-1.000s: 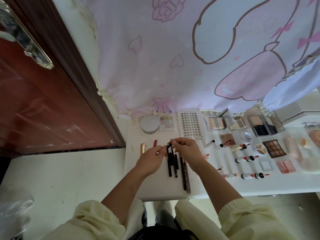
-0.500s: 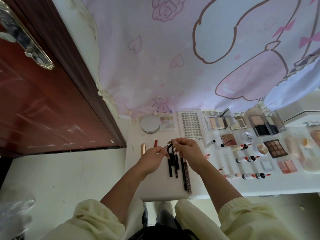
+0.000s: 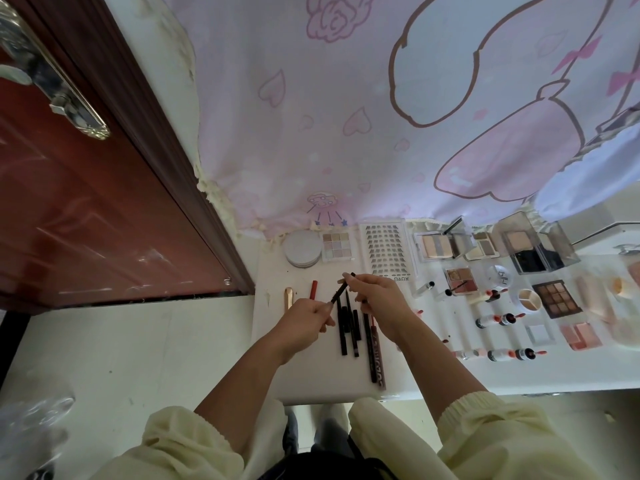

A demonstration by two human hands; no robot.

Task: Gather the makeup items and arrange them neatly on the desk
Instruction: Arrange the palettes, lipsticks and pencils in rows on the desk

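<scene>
Both hands hold one thin black makeup pencil [image 3: 340,292] slanted above the white desk [image 3: 311,382]. My left hand [image 3: 304,322] grips its lower end, and my right hand [image 3: 377,296] pinches its upper end. Below them several black pencils [image 3: 346,323] lie side by side, with a longer dark red pencil [image 3: 377,355] to their right. A red stick [image 3: 313,289] and a gold tube [image 3: 288,297] lie to the left. Eyeshadow palettes [image 3: 337,245], a round compact [image 3: 302,249] and a lash card [image 3: 386,251] line the back.
Small lip bottles [image 3: 498,355], a brown palette [image 3: 556,299] and blush pans [image 3: 581,336] fill the desk's right side. A clear acrylic box [image 3: 533,244] stands at the back right. A red-brown door [image 3: 86,202] is to the left, a pink cartoon cloth [image 3: 381,116] behind.
The pencil held between my hands has tilted further, its lower end moving left with my left hand. The items on the desk have not moved.
</scene>
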